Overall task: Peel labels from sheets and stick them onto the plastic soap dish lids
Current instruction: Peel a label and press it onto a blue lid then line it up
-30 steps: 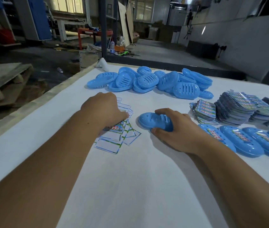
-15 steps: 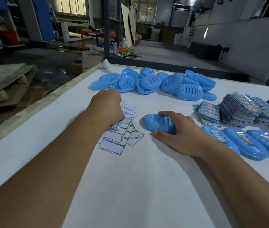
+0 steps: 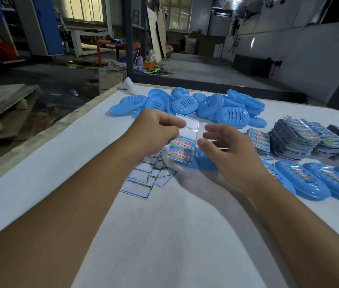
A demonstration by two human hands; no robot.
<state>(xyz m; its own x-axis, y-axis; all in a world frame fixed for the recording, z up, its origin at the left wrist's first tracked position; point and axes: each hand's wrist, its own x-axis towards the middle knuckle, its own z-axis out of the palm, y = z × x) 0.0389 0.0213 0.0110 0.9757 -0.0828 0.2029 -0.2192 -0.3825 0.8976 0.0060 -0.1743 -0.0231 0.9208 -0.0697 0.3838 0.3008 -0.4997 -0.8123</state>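
— Both hands have risen off the counter [image 3: 164,235] since a second ago: the left hand [image 3: 154,132] has left the pile of spent backing papers [image 3: 143,179], and the right hand [image 3: 224,150] has let go of the blue lid [image 3: 204,163] it was pressing.

— What does the left hand hold now?

— It pinches a label sheet [image 3: 184,142] by its left edge, fingers curled round it. The sheet hangs upright, white and bare at the top, two printed labels on its lower half.

— And the right hand?

— Just right of the sheet, fingers spread and loosely bent, thumb near the sheet's right edge; I cannot tell whether it touches. It holds nothing.

— Where is the lid?

— On the counter below and behind the sheet, partly hidden by the right hand. Far off lies a heap of unlabelled lids [image 3: 195,104]. To the right stand stacks of label sheets [image 3: 299,140], and near them a row of labelled lids [image 3: 320,181].
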